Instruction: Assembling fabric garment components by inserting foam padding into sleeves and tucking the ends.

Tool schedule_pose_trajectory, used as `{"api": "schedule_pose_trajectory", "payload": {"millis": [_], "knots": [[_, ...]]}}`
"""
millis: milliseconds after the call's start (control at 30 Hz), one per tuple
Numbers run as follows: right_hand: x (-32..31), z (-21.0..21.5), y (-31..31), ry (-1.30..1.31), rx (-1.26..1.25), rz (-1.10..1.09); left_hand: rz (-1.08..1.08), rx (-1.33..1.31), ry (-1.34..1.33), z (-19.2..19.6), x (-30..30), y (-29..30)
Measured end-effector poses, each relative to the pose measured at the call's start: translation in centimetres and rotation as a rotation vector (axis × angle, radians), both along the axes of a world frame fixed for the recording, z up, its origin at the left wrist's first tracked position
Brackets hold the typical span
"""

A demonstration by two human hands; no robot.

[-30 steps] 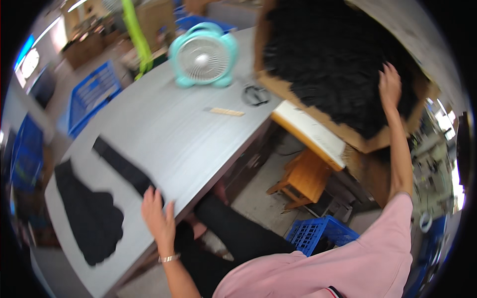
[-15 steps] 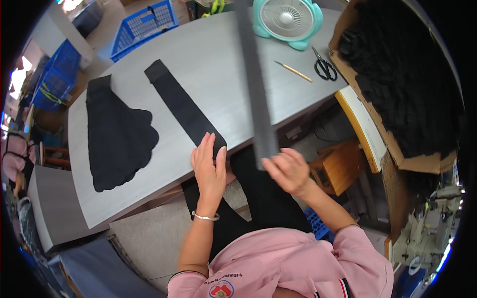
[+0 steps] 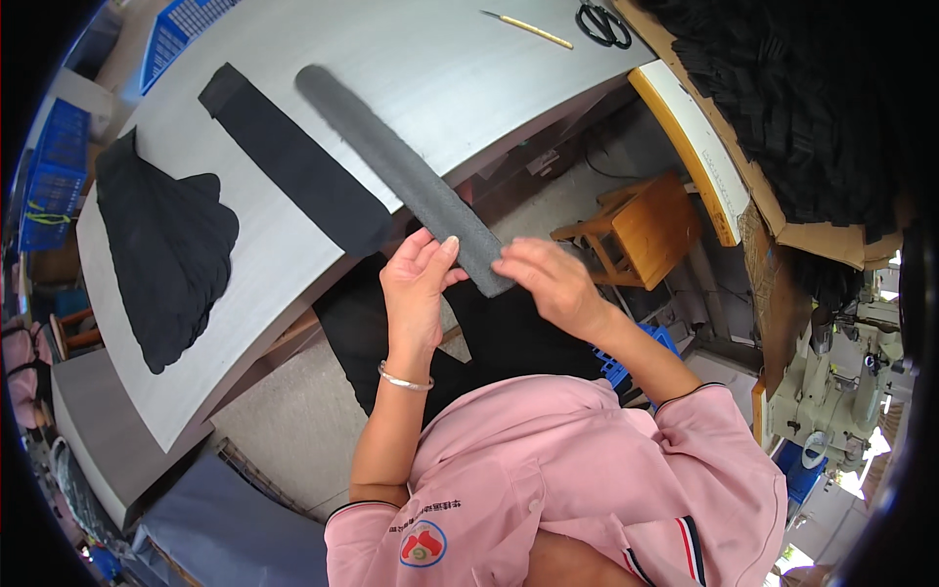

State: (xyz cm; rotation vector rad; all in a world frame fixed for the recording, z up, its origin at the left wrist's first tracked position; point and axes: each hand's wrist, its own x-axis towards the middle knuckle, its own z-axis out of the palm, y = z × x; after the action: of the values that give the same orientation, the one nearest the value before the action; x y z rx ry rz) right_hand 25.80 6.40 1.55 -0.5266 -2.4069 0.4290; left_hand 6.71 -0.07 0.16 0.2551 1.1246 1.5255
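A long dark grey strip (image 3: 411, 186), looking like foam or felt, slants over the table edge, its far end blurred by motion. My left hand (image 3: 419, 284) pinches its left edge close to the near end. At the same end, my right hand (image 3: 553, 284) has bent fingertips on the right edge; these fingers are slightly blurred. Left of the strip, a flat black fabric band (image 3: 293, 157) lies on the table, its near end reaching the edge. A fanned pile of black fabric pieces (image 3: 166, 254) rests farther left.
On the grey table (image 3: 293, 39) lie a thin yellow-handled tool (image 3: 533, 29) and black-handled scissors (image 3: 603, 26). A carton (image 3: 802, 240) of black pieces stands at right, near a wooden stool (image 3: 650, 235). Blue baskets (image 3: 59, 157) stand beyond the table's left side.
The grey strip has swung down leftward, from upright to slanting across the table edge. My left hand has left the black band and come to the strip. The view has shifted.
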Motion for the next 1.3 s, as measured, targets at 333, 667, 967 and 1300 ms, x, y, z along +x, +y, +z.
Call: {"api": "schedule_pose_trajectory", "payload": {"millis": [333,667,967,1300], "knots": [[-5.4,3.3,7.8,0.139,-0.744,-0.170,-0.214,0.033,-0.018,-2.9,8.6,-0.4],[-13.6,2.0,14.9,0.235,-1.184,-0.037,-0.371,0.090,-0.085,-1.7,6.3,-1.6],[-14.2,1.1,16.9,0.192,-1.223,-0.145,0.022,0.005,0.829,-0.4,0.3,-5.8],[-13.2,1.7,16.0,0.169,-1.119,-0.118,0.031,0.148,1.693,-0.1,-7.2,-1.5]]}}
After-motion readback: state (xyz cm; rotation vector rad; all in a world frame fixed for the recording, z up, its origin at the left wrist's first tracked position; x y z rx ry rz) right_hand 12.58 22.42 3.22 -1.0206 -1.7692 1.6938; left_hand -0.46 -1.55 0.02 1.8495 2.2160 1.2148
